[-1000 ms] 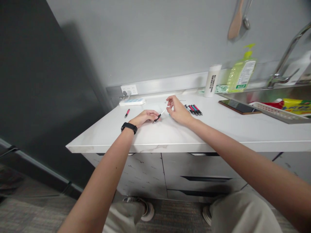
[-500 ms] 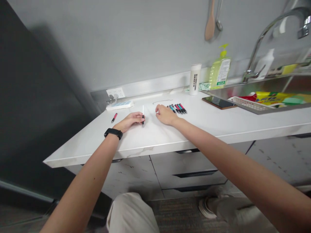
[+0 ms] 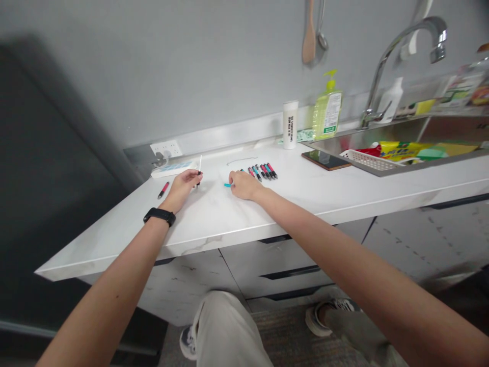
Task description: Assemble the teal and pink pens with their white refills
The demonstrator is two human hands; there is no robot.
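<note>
A kitchen corner or kitchenette. Signs: a stainless-steel sink (image 3: 362,137) set into a white marble-patterned worktop (image 3: 344,199), with a curved chrome swan-neck faucet (image 3: 393,43) above; a green pump bottle of liquid soap (image 3: 327,114) beside the sink; a white plastic draining basket (image 3: 367,160) inside the basin; a wooden spatula (image 3: 309,41) hanging on the grey wall; flat grey drawer fronts (image 3: 286,270) below.

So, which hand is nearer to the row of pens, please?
Right. The right hand is just in front of the pens; the left hand is farther away, to their left.
</note>
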